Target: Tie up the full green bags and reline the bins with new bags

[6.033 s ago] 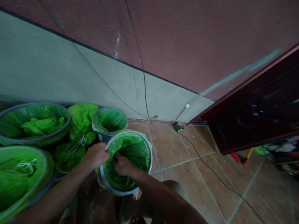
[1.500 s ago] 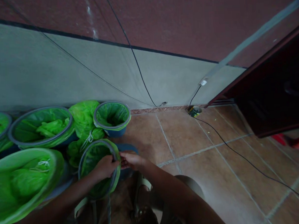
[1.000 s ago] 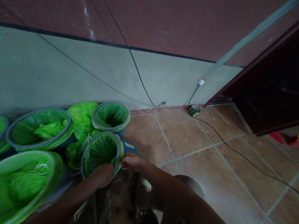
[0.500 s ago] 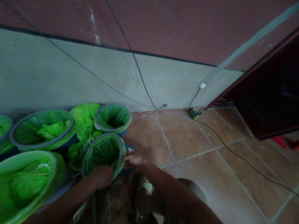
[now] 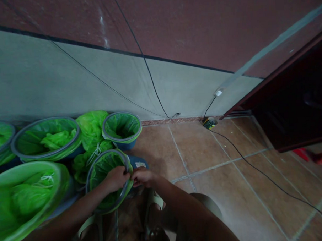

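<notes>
A small blue trash bin [image 5: 138, 163] with a grey rim is tilted, its mouth facing me and its label showing on the side. A green trash bag [image 5: 102, 170] lines it and folds over the rim. My left hand [image 5: 117, 178] reaches over the mouth and is closed on the rim's right part from inside. From outside, my right hand [image 5: 142, 176] pinches the bag's folded edge at the same spot, its fingertips close to the left hand's. Another small lined bin [image 5: 122, 137] stands upright just behind.
More lined bins stand at left: a large pale one [image 5: 62, 174], a grey-rimmed one [image 5: 46, 154] and one cut off by the frame. A tied green bag [image 5: 92, 129] sits between bins. A can [image 5: 210, 123] and a black cable [image 5: 248, 159] lie on the tiled floor.
The bin has tilted further, with its mouth lower and its label more exposed. My left hand has moved up and right along the rim to meet my right hand.
</notes>
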Available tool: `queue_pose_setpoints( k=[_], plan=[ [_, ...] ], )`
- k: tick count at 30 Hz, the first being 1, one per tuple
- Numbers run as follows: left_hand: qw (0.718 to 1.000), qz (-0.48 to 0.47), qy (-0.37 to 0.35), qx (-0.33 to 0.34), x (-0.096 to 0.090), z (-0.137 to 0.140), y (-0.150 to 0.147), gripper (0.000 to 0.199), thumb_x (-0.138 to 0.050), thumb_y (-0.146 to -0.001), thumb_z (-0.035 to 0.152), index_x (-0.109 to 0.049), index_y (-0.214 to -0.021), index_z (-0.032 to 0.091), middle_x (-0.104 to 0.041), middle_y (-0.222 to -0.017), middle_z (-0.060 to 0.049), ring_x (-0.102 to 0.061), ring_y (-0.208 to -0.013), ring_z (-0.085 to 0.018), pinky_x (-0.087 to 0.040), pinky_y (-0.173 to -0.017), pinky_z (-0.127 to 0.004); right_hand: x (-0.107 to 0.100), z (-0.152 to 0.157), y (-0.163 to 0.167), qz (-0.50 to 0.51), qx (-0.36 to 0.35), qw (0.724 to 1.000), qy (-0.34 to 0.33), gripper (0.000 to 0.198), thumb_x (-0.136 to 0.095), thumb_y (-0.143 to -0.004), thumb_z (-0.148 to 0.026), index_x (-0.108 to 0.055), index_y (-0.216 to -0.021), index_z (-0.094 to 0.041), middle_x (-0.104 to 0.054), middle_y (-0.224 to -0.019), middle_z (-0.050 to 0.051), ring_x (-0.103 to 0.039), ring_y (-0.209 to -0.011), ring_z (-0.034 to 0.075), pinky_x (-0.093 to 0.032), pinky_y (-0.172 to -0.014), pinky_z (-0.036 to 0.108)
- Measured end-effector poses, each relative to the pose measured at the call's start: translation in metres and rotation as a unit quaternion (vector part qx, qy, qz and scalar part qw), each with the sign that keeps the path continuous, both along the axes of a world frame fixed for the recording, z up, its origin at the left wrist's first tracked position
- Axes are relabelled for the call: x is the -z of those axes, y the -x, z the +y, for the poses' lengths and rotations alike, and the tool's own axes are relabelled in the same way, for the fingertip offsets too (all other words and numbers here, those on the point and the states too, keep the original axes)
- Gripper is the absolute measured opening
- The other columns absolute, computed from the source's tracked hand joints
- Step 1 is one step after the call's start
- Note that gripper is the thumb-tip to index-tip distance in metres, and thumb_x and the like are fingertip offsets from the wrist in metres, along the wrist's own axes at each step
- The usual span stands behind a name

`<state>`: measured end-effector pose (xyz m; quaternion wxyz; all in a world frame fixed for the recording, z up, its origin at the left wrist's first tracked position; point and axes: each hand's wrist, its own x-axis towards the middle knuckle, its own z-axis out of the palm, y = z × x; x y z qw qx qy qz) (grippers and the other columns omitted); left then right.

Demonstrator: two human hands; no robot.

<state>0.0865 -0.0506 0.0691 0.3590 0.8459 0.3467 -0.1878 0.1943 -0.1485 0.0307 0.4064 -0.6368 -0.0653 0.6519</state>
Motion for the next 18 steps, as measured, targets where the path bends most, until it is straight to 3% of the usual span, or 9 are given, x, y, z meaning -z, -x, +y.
queue_pose_setpoints(
  k=[9,18],
  plan=[
    [0.997,-0.009,0.078,-0.022,0.007,-0.006,0.008,0.015,-0.053,-0.078,0.031,-0.058,-0.072,0.019,-0.061,-0.053,-0.001,-0.063,-0.052,-0.017,-0.046,-0.053,-0.024,-0.012,0.001,-0.007,0.026,0.066,0.997,-0.03,0.008,-0.063,-0.076,-0.009,-0.063,-0.077,-0.017,-0.061,-0.066,-0.004,-0.059,-0.064,0.011,-0.049,-0.071,0.027],
    [0.991,0.015,0.13,-0.031,0.006,-0.015,0.008,0.005,-0.057,-0.07,0.019,-0.054,-0.067,0.018,-0.058,-0.052,-0.001,-0.06,-0.05,-0.018,-0.045,-0.046,-0.024,-0.007,-0.001,-0.007,0.031,0.038,0.999,0.013,0.016,-0.066,-0.073,-0.004,-0.058,-0.077,-0.017,-0.057,-0.061,-0.006,-0.056,-0.055,0.01,-0.05,-0.066,0.026]
  ],
)
